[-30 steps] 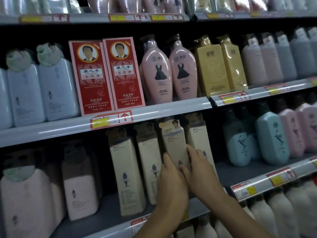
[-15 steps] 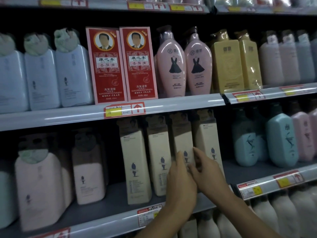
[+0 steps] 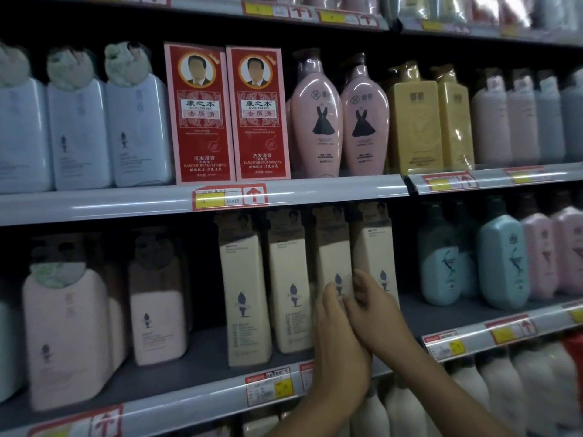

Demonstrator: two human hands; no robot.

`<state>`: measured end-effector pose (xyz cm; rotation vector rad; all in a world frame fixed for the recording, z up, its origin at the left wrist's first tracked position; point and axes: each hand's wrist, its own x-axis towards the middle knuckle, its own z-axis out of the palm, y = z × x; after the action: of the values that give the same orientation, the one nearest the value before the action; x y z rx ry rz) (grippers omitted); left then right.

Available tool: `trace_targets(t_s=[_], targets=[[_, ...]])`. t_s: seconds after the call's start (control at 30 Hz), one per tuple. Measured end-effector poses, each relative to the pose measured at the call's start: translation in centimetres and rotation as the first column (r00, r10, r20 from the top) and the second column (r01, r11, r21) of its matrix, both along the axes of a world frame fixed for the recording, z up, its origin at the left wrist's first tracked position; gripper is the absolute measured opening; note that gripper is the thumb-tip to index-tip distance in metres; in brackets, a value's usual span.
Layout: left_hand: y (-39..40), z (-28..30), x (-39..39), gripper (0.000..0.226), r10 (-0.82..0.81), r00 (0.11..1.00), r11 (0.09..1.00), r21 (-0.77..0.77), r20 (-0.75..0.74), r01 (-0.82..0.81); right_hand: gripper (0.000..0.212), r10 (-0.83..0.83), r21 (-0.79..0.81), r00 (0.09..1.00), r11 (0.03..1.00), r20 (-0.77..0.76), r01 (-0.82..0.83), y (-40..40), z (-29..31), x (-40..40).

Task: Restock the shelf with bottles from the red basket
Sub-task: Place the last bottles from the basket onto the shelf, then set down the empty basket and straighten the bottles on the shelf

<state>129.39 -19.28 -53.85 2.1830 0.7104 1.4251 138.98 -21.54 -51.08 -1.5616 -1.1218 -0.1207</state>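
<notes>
I have both hands on the third cream bottle [image 3: 331, 257] in its row of four on the lower shelf [image 3: 189, 402], toward the front edge. My left hand [image 3: 339, 339] lies flat against its face with fingers straight; my right hand [image 3: 375, 313] curls round its right side, squeezed against the fourth bottle [image 3: 373, 247]. Pushing unevenly could tip it back or knock that neighbour over. Half a second ago the bottle looked the same; my hands have barely shifted. The red basket is out of view.
</notes>
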Motion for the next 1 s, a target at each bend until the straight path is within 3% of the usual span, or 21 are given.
trace_targets(t_s=[0.17, 0.53, 0.67, 0.73, 0.87, 1.0], targets=[[0.3, 1.1, 1.3, 0.096, -0.008, 0.998, 0.978, -0.211, -0.06, -0.005, 0.044, -0.004, -0.042, 1.0, 0.999, 0.013, 0.004, 0.2, 0.2, 0.3], [0.7, 0.3, 0.6, 0.086, -0.06, 0.998, 0.98, -0.191, -0.021, 0.055, 0.036, -0.033, -0.072, 0.999, 0.997, 0.018, 0.034, 0.2, 0.1, -0.3], [0.6, 0.5, 0.6, 0.082, -0.135, 0.989, 0.948, -0.284, 0.06, 0.146, 0.038, -0.051, -0.124, 0.996, 0.99, 0.067, 0.059, 0.0, 0.3, -0.5], [0.9, 0.2, 0.5, 0.083, -0.159, 0.985, 0.936, -0.307, 0.07, 0.173, 0.029, -0.063, -0.144, 0.996, 0.987, 0.067, 0.073, -0.3, 0.5, -0.8], [-0.2, 1.6, -2.2, 0.071, -0.156, 0.987, 0.974, -0.16, 0.033, 0.159, 0.04, -0.144, 0.038, 0.99, 0.989, 0.001, 0.144, -2.0, 1.2, -3.0], [-2.8, 4.4, -7.4, 0.04, -0.17, 0.977, 0.983, -0.045, 0.13, 0.177, 0.039, 0.045, 0.18, 0.999, 0.983, -0.003, -0.044, -5.4, 2.6, -7.9]])
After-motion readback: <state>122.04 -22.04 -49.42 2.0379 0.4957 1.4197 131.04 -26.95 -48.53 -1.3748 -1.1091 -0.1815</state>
